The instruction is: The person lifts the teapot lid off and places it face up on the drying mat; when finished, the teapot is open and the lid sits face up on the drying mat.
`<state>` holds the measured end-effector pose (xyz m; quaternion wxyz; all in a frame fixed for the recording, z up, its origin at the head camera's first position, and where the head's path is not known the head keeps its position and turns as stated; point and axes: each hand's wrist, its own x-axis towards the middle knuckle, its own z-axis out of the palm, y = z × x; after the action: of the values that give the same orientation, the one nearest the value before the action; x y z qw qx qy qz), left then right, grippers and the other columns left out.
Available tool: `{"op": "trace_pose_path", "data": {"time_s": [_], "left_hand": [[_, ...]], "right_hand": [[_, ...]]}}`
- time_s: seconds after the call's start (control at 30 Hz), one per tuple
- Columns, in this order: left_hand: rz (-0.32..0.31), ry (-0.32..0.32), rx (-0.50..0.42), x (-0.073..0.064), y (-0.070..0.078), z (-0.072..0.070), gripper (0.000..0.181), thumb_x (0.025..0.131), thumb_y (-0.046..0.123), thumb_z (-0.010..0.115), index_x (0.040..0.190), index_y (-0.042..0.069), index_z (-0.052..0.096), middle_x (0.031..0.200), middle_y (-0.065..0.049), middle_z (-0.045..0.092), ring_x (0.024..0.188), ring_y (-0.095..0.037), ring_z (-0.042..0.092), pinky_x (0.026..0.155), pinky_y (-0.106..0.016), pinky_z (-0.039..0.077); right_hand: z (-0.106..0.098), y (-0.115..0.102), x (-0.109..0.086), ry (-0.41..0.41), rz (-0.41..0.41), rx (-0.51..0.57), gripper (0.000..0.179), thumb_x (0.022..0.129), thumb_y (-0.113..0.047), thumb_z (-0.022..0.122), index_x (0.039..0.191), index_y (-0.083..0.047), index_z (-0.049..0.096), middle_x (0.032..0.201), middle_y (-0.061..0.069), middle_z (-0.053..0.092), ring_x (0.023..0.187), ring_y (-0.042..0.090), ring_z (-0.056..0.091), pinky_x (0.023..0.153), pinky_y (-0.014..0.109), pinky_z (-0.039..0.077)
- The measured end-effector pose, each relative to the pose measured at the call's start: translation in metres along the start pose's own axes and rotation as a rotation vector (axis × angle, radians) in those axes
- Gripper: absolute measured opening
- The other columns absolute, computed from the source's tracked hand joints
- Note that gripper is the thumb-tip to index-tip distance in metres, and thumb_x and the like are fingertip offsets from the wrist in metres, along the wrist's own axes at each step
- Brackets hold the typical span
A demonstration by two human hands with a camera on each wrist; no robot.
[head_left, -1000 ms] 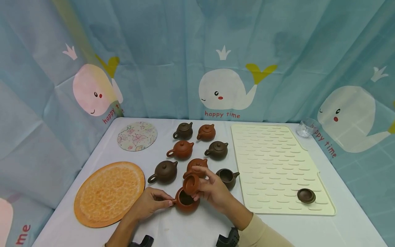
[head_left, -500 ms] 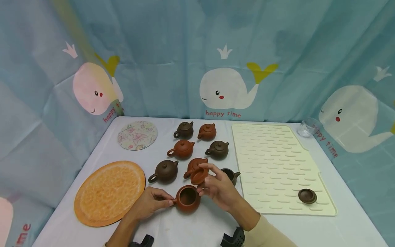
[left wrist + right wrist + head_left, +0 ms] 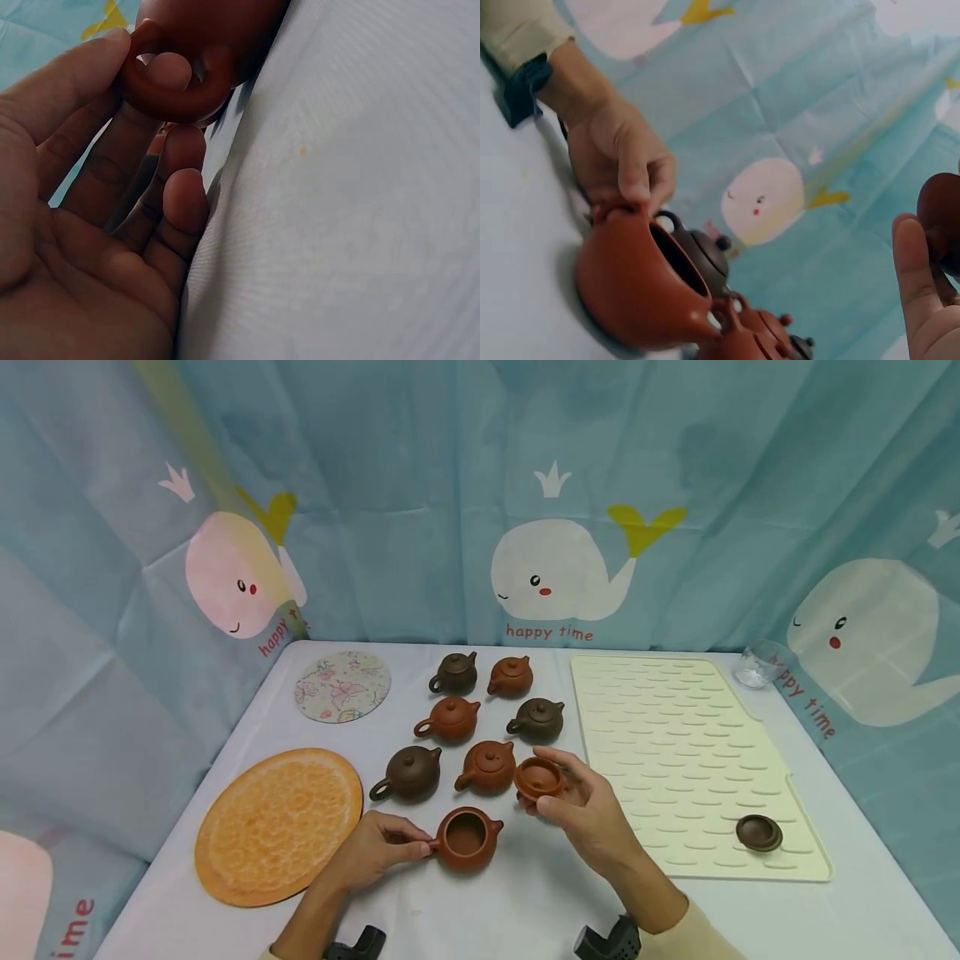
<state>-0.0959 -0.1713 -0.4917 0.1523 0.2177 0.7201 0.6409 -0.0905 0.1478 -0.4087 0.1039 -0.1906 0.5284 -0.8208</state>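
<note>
A reddish-brown clay teapot (image 3: 470, 853), lidless with its opening facing up, stands on the white cloth in the head view. My left hand (image 3: 380, 852) pinches its ring handle (image 3: 180, 105) between thumb and fingers, seen close in the left wrist view. Just right of the pot, my right hand (image 3: 588, 810) holds a matching teapot lid (image 3: 538, 778) by its edge, hollow underside turned up. At the right border of the right wrist view only part of this lid (image 3: 941, 210) shows. In the head view, the right hand covers the spot where a dark lidless teapot stood.
Behind the hands stand several lidded teapots, among them a red one (image 3: 489, 767) and a dark one (image 3: 410, 774). A cream ridged mat (image 3: 675, 752) with a dark lid (image 3: 759, 832) lies right. Left are an orange round mat (image 3: 277, 827) and a floral one (image 3: 342, 687). A clear glass (image 3: 757, 667) stands back right.
My right hand has carried the lid from above the pot's opening to the right, turning its underside upward. My left hand keeps its pinch on the handle. The head view has shifted slightly.
</note>
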Motion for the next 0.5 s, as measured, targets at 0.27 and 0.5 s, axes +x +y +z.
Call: {"op": "trace_pose_path", "data": {"time_s": [0.27,0.5], "left_hand": [[0.020,-0.003,-0.026,0.001,0.000,0.000,0.013,0.086,0.003,0.071,0.096,-0.005,0.073,0.092,-0.014,0.072,0.085,-0.019,0.067,0.072,-0.027,0.053],[0.011,-0.003,-0.045,0.000,0.001,0.001,0.014,0.086,0.004,0.072,0.096,-0.006,0.073,0.091,-0.015,0.071,0.084,-0.019,0.068,0.073,-0.027,0.053]], "right_hand": [[-0.013,-0.018,-0.019,0.041,-0.129,-0.208,0.059,0.082,0.014,0.067,0.134,0.008,0.042,0.128,0.030,0.042,0.112,0.028,0.056,0.085,0.032,0.050],[-0.025,-0.034,-0.035,0.084,-0.218,-0.323,0.060,0.078,0.024,0.064,0.132,0.014,0.039,0.128,0.028,0.041,0.109,0.026,0.057,0.082,0.030,0.051]]}}
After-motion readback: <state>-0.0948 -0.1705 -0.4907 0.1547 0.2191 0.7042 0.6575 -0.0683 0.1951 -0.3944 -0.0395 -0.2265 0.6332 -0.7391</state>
